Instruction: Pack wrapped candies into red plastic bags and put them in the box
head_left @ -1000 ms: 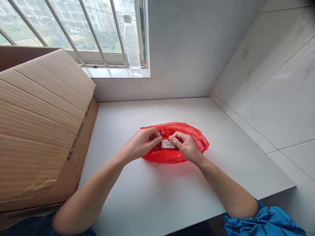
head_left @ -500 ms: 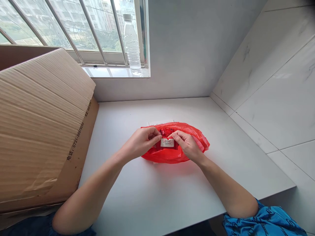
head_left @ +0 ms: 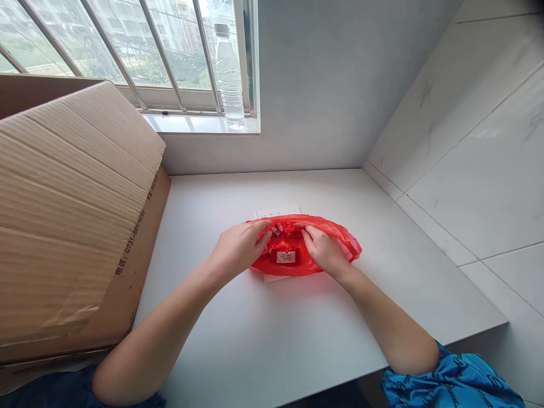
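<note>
**Left hand** (head_left: 240, 249): fingers curled together on the upper lip of the red plastic bag (head_left: 342, 241), just beside a red foil packet (head_left: 276, 231); whether they pinch the film cannot be told.

**Right hand** (head_left: 325, 249): fingers together on the same lip, apart from the left hand; any grip on the film cannot be told.

**Bag position:** flat on the white worktop (head_left: 323, 192), mid-surface, lying over a white paper sheet (head_left: 278, 213) that shows beyond its far edge.

**Bag contents:** a red packet with a white label (head_left: 286, 257) lies in the opening between the hands; other contents are hidden.

**Surroundings:** a cardboard box (head_left: 72, 215) stands left of the left forearm; a plastic water bottle (head_left: 229, 79) stands upright on the window sill (head_left: 199, 124).

**Risks:** a sharp pull may tear the thin film. Tilting the bag may let the loose packets slide out. Dragging the bag may shift the loose paper sheet beneath it.
</note>
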Tool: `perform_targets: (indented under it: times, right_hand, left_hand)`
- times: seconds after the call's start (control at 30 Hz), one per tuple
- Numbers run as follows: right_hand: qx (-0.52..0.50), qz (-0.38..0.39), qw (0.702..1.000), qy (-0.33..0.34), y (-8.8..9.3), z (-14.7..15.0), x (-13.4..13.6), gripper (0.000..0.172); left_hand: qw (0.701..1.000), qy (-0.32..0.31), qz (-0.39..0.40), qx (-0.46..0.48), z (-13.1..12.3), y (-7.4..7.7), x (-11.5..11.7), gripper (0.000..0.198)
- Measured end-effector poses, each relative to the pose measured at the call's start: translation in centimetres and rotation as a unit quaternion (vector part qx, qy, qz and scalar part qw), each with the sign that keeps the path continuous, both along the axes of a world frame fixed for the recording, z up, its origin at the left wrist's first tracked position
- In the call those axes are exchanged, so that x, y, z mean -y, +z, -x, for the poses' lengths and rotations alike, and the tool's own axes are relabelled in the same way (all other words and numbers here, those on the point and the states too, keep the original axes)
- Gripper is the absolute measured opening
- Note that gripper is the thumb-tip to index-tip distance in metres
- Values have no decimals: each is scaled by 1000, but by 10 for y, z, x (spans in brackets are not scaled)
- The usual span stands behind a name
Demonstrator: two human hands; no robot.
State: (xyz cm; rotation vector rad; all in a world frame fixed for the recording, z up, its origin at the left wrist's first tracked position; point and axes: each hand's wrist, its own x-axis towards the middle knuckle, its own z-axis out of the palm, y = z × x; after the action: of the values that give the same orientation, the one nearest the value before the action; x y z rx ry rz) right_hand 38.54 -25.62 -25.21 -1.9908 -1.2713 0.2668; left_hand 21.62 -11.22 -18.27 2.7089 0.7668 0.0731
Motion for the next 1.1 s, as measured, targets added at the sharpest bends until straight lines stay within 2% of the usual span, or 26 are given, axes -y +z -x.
perform_targets:
  times: [0.1, 0.2, 0.33, 0.43, 0.57, 0.73, 0.9, 0.97, 1.1]
  right_hand:
    - [48, 38, 998, 21, -6, -1, -6, 38]
    - [48, 78, 995, 45, -9, -1, -11, 48]
    - [-13, -13, 996, 93, -11, -2, -14, 43]
    - [-89, -77, 989, 92, -11, -2, -13, 34]
    - [-169, -75, 978, 96, -4, -1, -6, 28]
    - [-99, -6, 993, 67, 9, -1, -3, 24]
    - [28, -2, 999, 24, 1, -2, -12, 21]
    - [57, 4, 998, 38, -4, -2, -17, 28]
    - [41, -17, 992, 121, -12, 0, -25, 46]
  left_hand:
    - [1000, -12, -10, 8, 1, -1, 2, 43]
    - [1000, -22, -8, 1, 2, -2, 3, 46]
    - [1000, -20, -7, -5, 2, -1, 3, 51]
    - [1000, -17, -16, 7, 3, 0, 2, 54]
    - [999, -26, -28, 20, 5, 0, 1, 59]
    - [999, -42, -18, 7, 7, 3, 3, 60]
    - [998, -49, -24, -3, 7, 5, 3, 59]
    - [998, -51, -26, -12, 7, 4, 2, 59]
    - [998, -55, -12, -16, 7, 3, 1, 60]
